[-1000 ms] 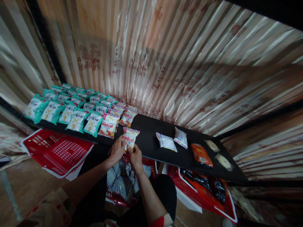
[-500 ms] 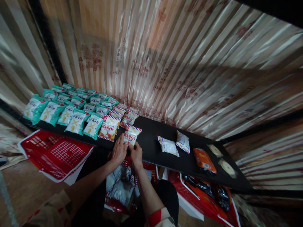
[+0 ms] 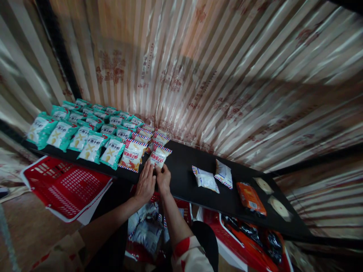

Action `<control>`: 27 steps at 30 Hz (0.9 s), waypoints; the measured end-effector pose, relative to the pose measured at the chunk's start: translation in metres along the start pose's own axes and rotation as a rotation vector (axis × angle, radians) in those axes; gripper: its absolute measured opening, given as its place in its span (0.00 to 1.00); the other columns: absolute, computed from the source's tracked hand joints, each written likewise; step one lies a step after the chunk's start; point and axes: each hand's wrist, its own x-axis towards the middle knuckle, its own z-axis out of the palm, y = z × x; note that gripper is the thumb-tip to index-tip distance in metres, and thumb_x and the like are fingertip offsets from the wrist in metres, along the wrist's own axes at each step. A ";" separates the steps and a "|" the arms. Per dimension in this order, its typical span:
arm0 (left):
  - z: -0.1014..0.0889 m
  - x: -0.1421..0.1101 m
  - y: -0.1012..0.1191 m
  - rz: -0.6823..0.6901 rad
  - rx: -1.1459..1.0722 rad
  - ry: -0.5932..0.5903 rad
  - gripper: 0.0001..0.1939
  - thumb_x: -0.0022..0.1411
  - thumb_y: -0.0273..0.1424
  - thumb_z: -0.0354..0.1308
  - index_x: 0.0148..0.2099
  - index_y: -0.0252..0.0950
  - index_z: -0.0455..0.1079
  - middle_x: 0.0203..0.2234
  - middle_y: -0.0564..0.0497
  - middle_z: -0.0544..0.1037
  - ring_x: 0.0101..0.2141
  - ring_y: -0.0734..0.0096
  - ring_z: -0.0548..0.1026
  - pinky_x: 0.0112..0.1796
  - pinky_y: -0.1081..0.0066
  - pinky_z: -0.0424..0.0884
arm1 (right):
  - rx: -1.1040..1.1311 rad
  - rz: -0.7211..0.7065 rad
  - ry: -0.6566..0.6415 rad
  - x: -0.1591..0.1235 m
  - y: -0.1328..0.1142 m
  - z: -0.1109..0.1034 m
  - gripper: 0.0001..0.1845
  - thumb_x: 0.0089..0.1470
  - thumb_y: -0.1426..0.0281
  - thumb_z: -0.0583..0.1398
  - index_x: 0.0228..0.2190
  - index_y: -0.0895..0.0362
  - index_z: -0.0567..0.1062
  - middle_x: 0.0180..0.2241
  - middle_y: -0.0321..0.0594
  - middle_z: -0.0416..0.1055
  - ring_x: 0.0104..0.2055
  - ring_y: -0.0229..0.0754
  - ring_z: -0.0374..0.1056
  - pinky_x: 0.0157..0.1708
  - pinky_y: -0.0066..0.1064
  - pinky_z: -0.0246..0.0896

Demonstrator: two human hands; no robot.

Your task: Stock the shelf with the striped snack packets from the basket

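Note:
A snack bag (image 3: 160, 155) with red lettering and a striped red-and-blue edge stands tilted back on the black shelf (image 3: 181, 172). My left hand (image 3: 146, 184) is at its lower left corner, fingers close together and gripping the edge. At its lower right, my right hand (image 3: 163, 180) pinches the bottom with curled fingers; the fingertips are partly hidden. Just left is a matching snack bag (image 3: 132, 155), upright at the front of its row. Another bag of the same kind (image 3: 161, 139) stands behind the held one.
Rows of teal snack bags (image 3: 92, 146) fill the shelf's left. Rightward lie two white bags (image 3: 205, 178), an orange packet (image 3: 251, 199) and two pale round packs (image 3: 279, 208). Red baskets (image 3: 72, 185) sit below; one between my legs holds several bags (image 3: 147, 232). A striped plastic sheet (image 3: 181, 68) hangs behind.
Both hands have pushed the snack bag slightly back, closer to the one behind it. The camera view has shifted a little.

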 end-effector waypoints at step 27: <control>0.016 0.021 -0.021 0.059 0.049 0.109 0.29 0.64 0.23 0.39 0.66 0.32 0.37 0.64 0.37 0.42 0.63 0.56 0.41 0.57 0.49 0.54 | 0.100 -0.105 -0.008 0.025 0.000 0.021 0.28 0.47 0.65 0.57 0.51 0.56 0.66 0.43 0.42 0.74 0.39 0.42 0.71 0.40 0.32 0.65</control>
